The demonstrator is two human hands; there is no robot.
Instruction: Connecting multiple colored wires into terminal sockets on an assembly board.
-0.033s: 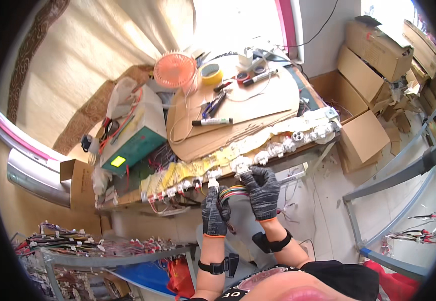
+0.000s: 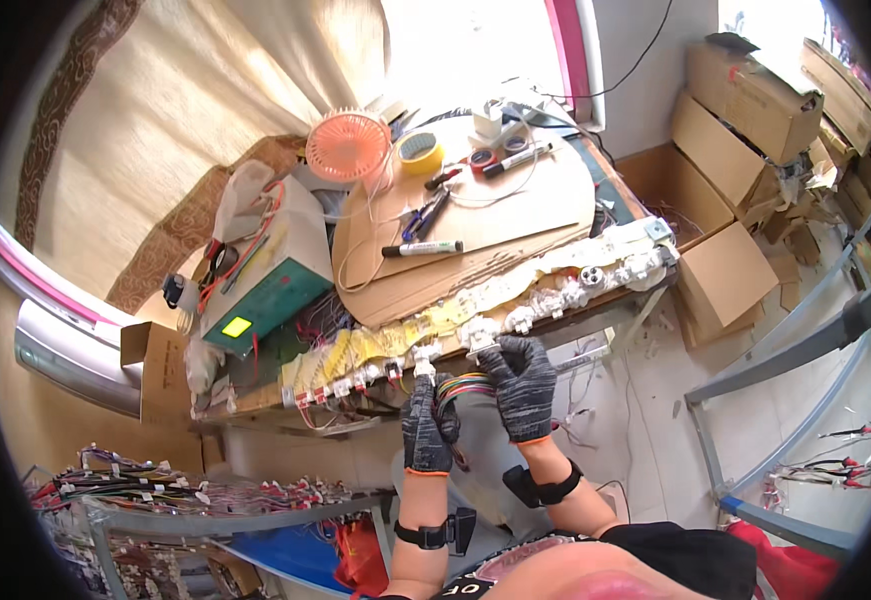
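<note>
A wire harness (image 2: 468, 384) of multicoloured wires arcs between my two hands, both in dark grey knitted gloves with orange cuffs. My left hand (image 2: 425, 430) is closed on its left end, just below a white connector (image 2: 425, 361) at the bench's front edge. At the other end, the fingers of my right hand (image 2: 522, 390) close round the harness beside a larger white connector (image 2: 479, 334). Both connectors meet a row of white sockets (image 2: 558, 297) fixed along the edge. Whether they are fully seated cannot be made out, and the fingertips are partly hidden.
Yellowed tape (image 2: 375, 340) runs behind the sockets. On the bench lie a cardboard sheet (image 2: 515, 215), a marker (image 2: 422, 248), tape rolls and an orange fan (image 2: 348, 145). A green-fronted tester (image 2: 273, 295) stands left. Metal racks with wiring flank me; cardboard boxes (image 2: 725, 265) stand right.
</note>
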